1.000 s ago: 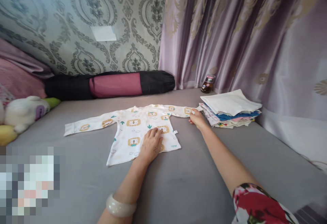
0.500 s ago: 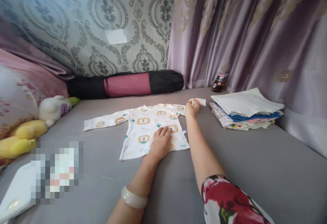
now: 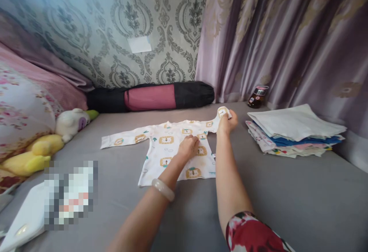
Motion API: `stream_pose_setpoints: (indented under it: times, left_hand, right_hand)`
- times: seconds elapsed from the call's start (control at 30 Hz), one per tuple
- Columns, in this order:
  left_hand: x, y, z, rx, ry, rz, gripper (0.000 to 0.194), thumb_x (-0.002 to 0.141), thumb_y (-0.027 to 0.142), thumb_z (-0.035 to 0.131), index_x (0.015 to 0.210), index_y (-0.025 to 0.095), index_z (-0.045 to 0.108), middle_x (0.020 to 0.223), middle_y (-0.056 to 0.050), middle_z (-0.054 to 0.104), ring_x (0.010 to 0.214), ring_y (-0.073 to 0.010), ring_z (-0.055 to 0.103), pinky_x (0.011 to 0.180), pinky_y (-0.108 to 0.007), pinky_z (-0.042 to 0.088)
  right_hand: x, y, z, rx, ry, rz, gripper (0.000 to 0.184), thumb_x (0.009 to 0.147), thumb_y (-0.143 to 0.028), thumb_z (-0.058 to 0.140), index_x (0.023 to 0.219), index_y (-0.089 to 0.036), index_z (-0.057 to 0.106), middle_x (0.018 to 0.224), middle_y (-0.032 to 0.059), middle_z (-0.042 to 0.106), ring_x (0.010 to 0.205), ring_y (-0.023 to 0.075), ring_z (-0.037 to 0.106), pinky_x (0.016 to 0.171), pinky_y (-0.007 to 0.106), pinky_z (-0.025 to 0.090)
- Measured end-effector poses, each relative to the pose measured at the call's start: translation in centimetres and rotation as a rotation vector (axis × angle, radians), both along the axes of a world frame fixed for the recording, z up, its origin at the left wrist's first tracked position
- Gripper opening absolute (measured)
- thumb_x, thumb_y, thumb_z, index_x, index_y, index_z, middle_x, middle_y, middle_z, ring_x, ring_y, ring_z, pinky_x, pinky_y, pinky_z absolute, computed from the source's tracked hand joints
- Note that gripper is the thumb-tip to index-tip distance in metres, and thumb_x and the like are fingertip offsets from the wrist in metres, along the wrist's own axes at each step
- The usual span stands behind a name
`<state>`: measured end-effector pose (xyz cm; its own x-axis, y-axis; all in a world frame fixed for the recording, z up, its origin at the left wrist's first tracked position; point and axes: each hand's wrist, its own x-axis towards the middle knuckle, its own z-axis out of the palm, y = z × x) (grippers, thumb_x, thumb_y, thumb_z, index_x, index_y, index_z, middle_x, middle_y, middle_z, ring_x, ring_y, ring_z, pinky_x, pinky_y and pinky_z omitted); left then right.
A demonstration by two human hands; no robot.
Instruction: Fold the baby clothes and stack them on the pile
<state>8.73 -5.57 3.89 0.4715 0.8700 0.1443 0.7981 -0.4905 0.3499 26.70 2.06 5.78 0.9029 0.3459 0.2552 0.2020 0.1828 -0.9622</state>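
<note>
A small white long-sleeved shirt (image 3: 178, 160) with lion and leaf prints lies spread on the grey bed sheet (image 3: 115, 198). Its left-side sleeve (image 3: 126, 139) stretches out flat. My right hand (image 3: 228, 121) is closed around the other sleeve (image 3: 222, 111), the end of which is bent up and raised off the sheet. My left hand (image 3: 188, 147), below a pale bangle (image 3: 163, 189), is over the shirt's chest with bent fingers. Its fingertips are partly hidden, so I cannot tell whether they grip the cloth.
Folded clothes (image 3: 296, 123) are stacked at the right, near a dark bottle (image 3: 258, 96). A black and pink roll (image 3: 151, 96) lies along the wall. Plush toys (image 3: 71, 123) and a white object (image 3: 31, 210) beside a blurred patch occupy the left side.
My right hand has lifted the sleeve's end, and it now bends upward. My left hand has moved up the shirt, its fingers going from flat to bent. The view has shifted slightly.
</note>
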Motion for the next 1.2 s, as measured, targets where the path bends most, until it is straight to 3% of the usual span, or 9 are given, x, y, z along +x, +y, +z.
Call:
stream_pose_setpoints:
  times: [0.2, 0.37, 0.53, 0.67, 0.9, 1.07, 1.2]
  left_hand:
    - [2.1, 6.2, -1.9, 0.033, -0.106, -0.031, 0.029, 0.093, 0.022, 0.040, 0.112, 0.015, 0.061, 0.112, -0.011, 0.062, 0.108, -0.0218, 0.055, 0.099, -0.034, 0.040]
    - [3.2, 8.9, -2.9, 0.001, -0.059, -0.031, 0.029, 0.091, 0.032, 0.046, 0.114, 0.020, 0.059, 0.115, -0.010, 0.056, 0.114, -0.0239, 0.049, 0.102, -0.038, 0.037]
    - [3.4, 9.9, -2.4, -0.128, -0.031, 0.005, 0.039, 0.087, 0.042, 0.053, 0.122, 0.025, 0.056, 0.118, -0.009, 0.050, 0.118, -0.0270, 0.046, 0.101, -0.039, 0.038]
    - [3.9, 10.7, -1.3, -0.250, 0.007, 0.022, 0.065, 0.075, 0.059, 0.061, 0.131, 0.026, 0.051, 0.127, -0.011, 0.048, 0.126, -0.0336, 0.042, 0.101, -0.040, 0.038]
    - [5.2, 11.1, 1.6, -0.432, 0.177, 0.049, 0.105, 0.056, 0.064, 0.075, 0.145, 0.026, 0.034, 0.149, -0.021, 0.029, 0.135, -0.0459, 0.030, 0.100, -0.050, 0.038]
    - [5.1, 11.1, 1.2, -0.421, 0.132, 0.043, 0.107, 0.054, 0.063, 0.077, 0.145, 0.025, 0.034, 0.150, -0.021, 0.028, 0.137, -0.0457, 0.027, 0.101, -0.049, 0.038]
    - [3.5, 10.3, 0.2, -0.361, -0.144, 0.075, 0.094, 0.062, 0.062, 0.073, 0.141, 0.021, 0.041, 0.138, -0.019, 0.044, 0.131, -0.0383, 0.040, 0.102, -0.043, 0.037]
  right_hand:
    - [1.5, -0.2, 0.2, 0.064, 0.085, 0.135, 0.059, 0.067, -0.017, 0.048, 0.125, -0.010, 0.055, 0.116, 0.0108, 0.062, 0.102, 0.0195, 0.063, 0.093, 0.033, 0.049]
    - [1.8, -0.5, 0.9, 0.010, 0.108, 0.185, 0.071, 0.067, -0.015, 0.042, 0.138, -0.011, 0.044, 0.127, 0.0114, 0.058, 0.109, 0.0177, 0.061, 0.090, 0.028, 0.051]
    - [1.4, -0.2, 1.4, 0.111, 0.088, 0.258, 0.076, 0.067, -0.017, 0.041, 0.143, -0.012, 0.038, 0.130, 0.0108, 0.057, 0.110, 0.0185, 0.061, 0.088, 0.029, 0.052]
    - [0.5, -0.3, 2.1, 0.195, 0.092, 0.350, 0.075, 0.067, -0.016, 0.041, 0.142, -0.015, 0.040, 0.126, 0.0099, 0.060, 0.108, 0.0188, 0.062, 0.088, 0.031, 0.052]
    - [-0.8, -0.2, 2.1, 0.140, 0.037, 0.429, 0.072, 0.069, -0.018, 0.039, 0.141, -0.019, 0.043, 0.121, 0.0071, 0.063, 0.106, 0.0182, 0.062, 0.087, 0.031, 0.051]
    - [-1.5, -0.1, 2.0, 0.133, 0.083, 0.478, 0.072, 0.069, -0.017, 0.038, 0.141, -0.019, 0.042, 0.119, 0.0074, 0.063, 0.105, 0.0174, 0.062, 0.087, 0.030, 0.051]
    - [-2.1, 0.1, 1.8, 0.112, 0.090, 0.509, 0.071, 0.069, -0.017, 0.038, 0.140, -0.018, 0.043, 0.120, 0.0082, 0.062, 0.106, 0.0176, 0.062, 0.087, 0.030, 0.051]
